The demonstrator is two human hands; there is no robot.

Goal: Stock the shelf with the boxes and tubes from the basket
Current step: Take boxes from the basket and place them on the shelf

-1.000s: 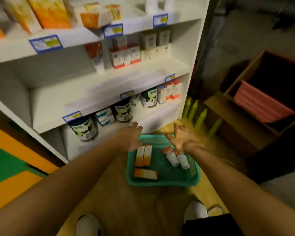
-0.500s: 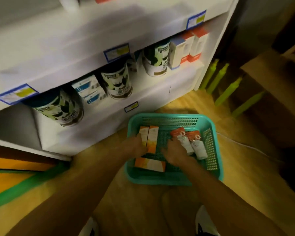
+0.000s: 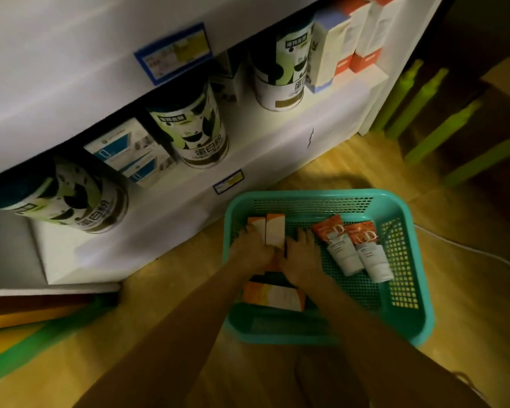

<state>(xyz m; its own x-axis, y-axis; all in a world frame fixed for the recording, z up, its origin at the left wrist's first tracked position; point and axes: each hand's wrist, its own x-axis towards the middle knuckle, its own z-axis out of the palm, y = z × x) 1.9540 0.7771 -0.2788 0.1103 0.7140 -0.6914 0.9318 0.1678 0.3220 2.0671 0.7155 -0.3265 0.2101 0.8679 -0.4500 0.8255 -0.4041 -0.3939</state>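
Dim, soft-focus view, corners dark, edges warped.

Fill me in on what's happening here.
A person is bent over a teal basket on the floor in front of a white shelf. The left hand and right hand are both on the pair of orange-and-white boxes standing side by side in it. A third box lies nearer the person, and two tubes lie to the right, untouched. Nothing from the basket is on the shelf yet.

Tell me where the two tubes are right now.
In the head view, the two tubes lie side by side on the right half of the teal basket, just right of the right hand.
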